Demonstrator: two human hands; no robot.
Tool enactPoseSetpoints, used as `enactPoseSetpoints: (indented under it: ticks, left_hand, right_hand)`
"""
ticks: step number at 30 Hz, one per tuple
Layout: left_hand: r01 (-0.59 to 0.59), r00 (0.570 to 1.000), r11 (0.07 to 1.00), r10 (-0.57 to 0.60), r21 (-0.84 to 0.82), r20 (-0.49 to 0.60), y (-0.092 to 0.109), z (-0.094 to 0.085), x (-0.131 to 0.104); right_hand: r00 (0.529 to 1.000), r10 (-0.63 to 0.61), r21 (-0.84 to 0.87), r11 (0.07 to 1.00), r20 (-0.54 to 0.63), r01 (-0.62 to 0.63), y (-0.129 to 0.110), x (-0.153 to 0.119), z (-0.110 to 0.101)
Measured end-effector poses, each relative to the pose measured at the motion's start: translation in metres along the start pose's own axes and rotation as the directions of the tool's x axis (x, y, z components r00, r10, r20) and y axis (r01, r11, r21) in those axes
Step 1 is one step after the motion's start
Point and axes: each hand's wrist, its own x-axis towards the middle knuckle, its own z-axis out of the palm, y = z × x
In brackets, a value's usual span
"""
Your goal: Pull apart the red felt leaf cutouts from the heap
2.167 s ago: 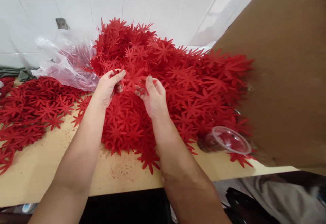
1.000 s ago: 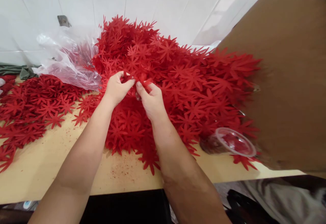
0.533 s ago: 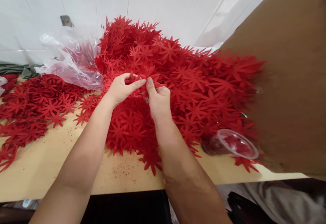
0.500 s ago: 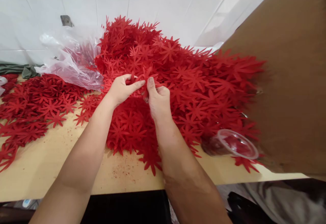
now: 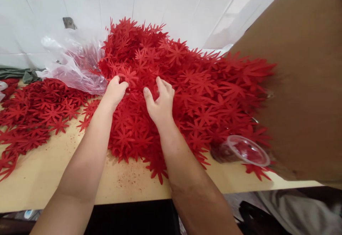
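A big heap of red flower-shaped cutouts (image 5: 203,82), with long narrow petals, covers the middle of the table. Over its left part my left hand (image 5: 115,92) is closed, thumb and fingers pinching a lighter red flower cutout (image 5: 128,76). Some of those fingertips are hidden behind the petals. A short way to the right, my right hand (image 5: 161,101) hovers just above the heap. Its thumb and fingers are spread apart, and nothing shows between them.
A clear plastic bag (image 5: 77,64) leans by the heap's left side. Further left lies a second pile of darker red cutouts (image 5: 45,110). A clear plastic cup (image 5: 240,151) lies tipped at right, near a brown board (image 5: 299,85). White tiles (image 5: 149,3) line the back.
My hands were together over the heap, fingers touching around a red cutout. They have since parted: the left moved leftward with a cutout, and the right opened.
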Motion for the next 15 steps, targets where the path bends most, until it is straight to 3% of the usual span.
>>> enactPoseSetpoints:
  ticks: [3,6,11,15]
  left_hand:
    - [0.021,0.993,0.999,-0.017,-0.033,0.117,0.002,0.004,-0.004]
    - [0.003,0.985,1.000,-0.001,-0.011,0.172,-0.001,0.009,-0.006]
    - [-0.094,0.976,0.991,0.074,0.091,0.206,-0.011,0.018,-0.006]
    - [-0.145,0.979,0.972,0.114,0.183,0.171,-0.011,0.021,-0.008]
  right_hand:
    - [0.999,-0.035,0.067,0.997,0.042,0.032,-0.010,-0.003,-0.001]
    - [0.993,0.048,0.255,0.964,0.107,-0.074,-0.014,-0.004,0.000]
    - [0.957,0.165,0.465,0.846,0.241,-0.262,-0.012,-0.003,0.005]
    - [0.953,0.187,0.464,0.840,0.240,-0.281,-0.009,-0.001,0.003]
